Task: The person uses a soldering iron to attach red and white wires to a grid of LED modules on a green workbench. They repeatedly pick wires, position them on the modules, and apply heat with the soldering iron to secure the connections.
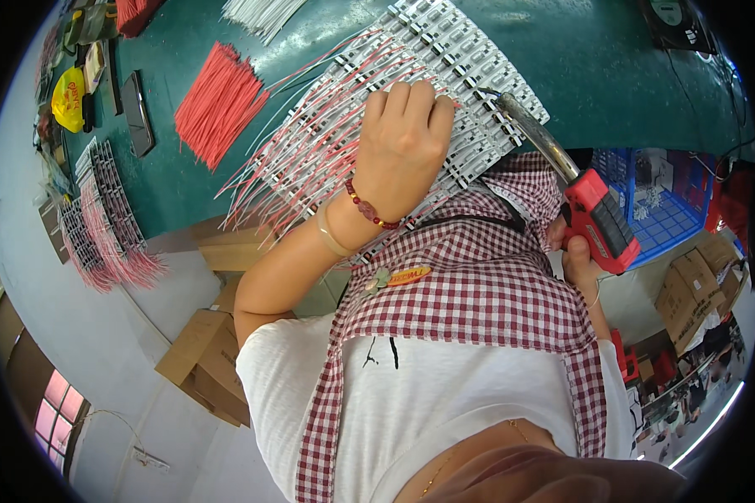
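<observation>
My left hand (407, 142) is closed over a slanted array of small white and metal parts (470, 50), its fingers pinched together. A bit of red wire (455, 105) shows at its fingertips; the rest of the grip is hidden. Many red and white wires (310, 138) stick out leftward from the array, some passing under my hand and wrist. In my right hand (577, 260) is a soldering gun (600, 220) with a red and black handle. Its long metal barrel points up and left, and the bent tip hovers at or just above the array, close to my left fingers.
On the green table (587, 92) lie a red wire bundle (221, 105), a white wire bundle (264, 15) and a dark phone (138, 113). Wired arrays (113, 201) hang over its left edge. A blue plastic basket (667, 210) stands at right, with cardboard boxes (692, 289) beyond.
</observation>
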{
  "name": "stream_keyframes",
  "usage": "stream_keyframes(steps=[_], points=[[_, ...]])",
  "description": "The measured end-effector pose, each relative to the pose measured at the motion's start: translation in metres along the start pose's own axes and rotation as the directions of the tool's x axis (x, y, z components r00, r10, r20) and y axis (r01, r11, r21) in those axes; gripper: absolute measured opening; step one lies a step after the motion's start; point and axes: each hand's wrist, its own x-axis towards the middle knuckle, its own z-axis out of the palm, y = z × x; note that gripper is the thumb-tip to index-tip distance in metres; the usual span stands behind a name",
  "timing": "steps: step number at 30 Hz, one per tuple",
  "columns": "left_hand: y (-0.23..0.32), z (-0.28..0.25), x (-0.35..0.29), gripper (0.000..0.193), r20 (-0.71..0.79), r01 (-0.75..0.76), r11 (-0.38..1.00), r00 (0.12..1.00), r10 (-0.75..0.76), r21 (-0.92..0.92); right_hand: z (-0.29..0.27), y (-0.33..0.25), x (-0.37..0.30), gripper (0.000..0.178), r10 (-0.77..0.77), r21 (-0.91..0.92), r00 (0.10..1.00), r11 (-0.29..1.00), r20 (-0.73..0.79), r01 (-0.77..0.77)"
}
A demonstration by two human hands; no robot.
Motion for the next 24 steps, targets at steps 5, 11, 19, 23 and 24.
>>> stream_keyframes(steps=[5,11,19,23,24], points=[[-0.001,0.001,0.0,0.018,-0.024,-0.012,1.0,1.0,0.011,-0.022,0.007,-0.004,-0.001,0.036,0.005,0.013,1.0,1.0,-0.025,-0.004],[0.005,0.005,-0.006,0.022,-0.077,-0.029,0.994,0.997,0.021,-0.105,0.006,0.007,-0.004,0.032,0.008,0.041,1.0,0.999,-0.019,-0.008],[0.008,0.008,-0.005,0.019,-0.068,-0.002,0.99,0.998,-0.007,-0.141,0.0,0.016,-0.008,0.024,0.05,-0.04,0.999,0.998,-0.003,-0.05],[0.007,0.009,-0.004,0.017,-0.075,-0.003,0.989,0.997,-0.008,-0.145,-0.005,0.022,-0.006,0.023,0.019,-0.139,0.999,0.99,0.03,-0.015],[0.008,0.008,-0.005,0.017,-0.071,0.003,0.989,0.997,-0.013,-0.147,-0.007,0.023,-0.006,0.023,0.004,-0.181,0.999,0.983,0.052,0.006]])
